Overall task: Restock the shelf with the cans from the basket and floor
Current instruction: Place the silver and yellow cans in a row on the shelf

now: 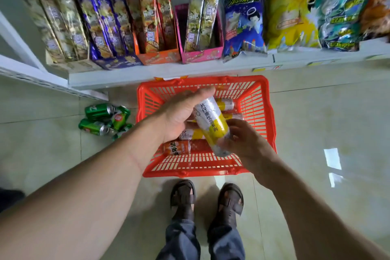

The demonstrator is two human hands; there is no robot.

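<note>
Above basket [261, 112]: both hands clamp can [211, 124]; long axis diagonal, near-right to far-left.

Held can [212, 124]: black "片仔癀饮品系列" down its white-and-yellow side; blue bag [243, 25], yellow bag [292, 12] at shelf's right end: "浪味仙" across tops; green cans [99, 111] on floor: "7" logo; other print too blurred to read.
</note>
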